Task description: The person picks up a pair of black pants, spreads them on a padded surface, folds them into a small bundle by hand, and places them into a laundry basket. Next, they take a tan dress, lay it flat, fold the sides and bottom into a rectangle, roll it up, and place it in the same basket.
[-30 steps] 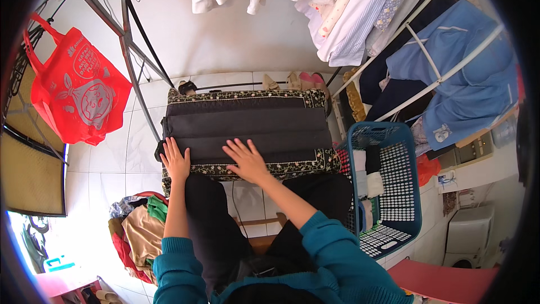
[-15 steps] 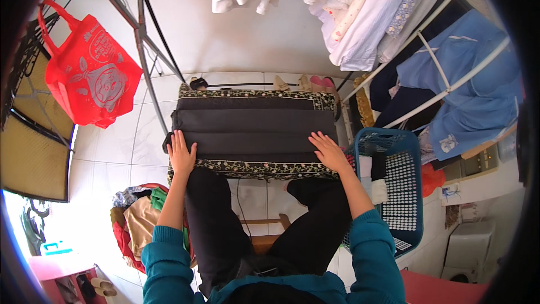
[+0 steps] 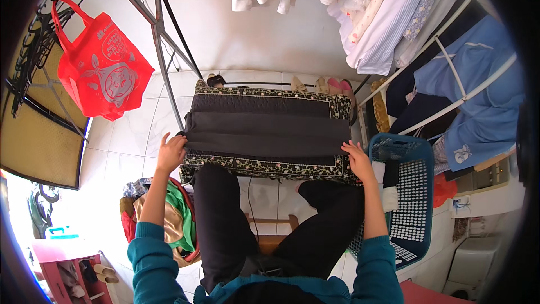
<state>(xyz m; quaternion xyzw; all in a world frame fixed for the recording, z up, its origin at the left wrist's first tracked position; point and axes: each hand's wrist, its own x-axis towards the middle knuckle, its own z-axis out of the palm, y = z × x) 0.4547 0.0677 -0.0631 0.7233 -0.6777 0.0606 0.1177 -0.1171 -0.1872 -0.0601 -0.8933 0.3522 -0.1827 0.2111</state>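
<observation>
A dark grey folded garment (image 3: 264, 134) stretches from side to side across a black quilted pad (image 3: 264, 168) with a flowered border; what kind of garment it is I cannot tell. At its left end my left hand (image 3: 172, 153) pinches the edge of the cloth, fingertips curled in and the index finger raised. My right hand (image 3: 358, 161) grips the opposite end near the pad's right border, its thumb partly hidden. The pad lies just beyond my knees, and the cloth looks fairly flat with a few lengthwise creases.
Right of the pad stands a blue plastic basket (image 3: 428, 202) with some folded cloths. A basin of crumpled clothes (image 3: 179, 214) sits by my left leg. Metal rack poles rise on both sides, with a red bag (image 3: 107, 67) at left and hanging clothes (image 3: 371, 28) at far right.
Both hands were lying flat on the garment; now they hold its two ends. The cloth has become narrower from near to far. The whole view has shifted slightly.
</observation>
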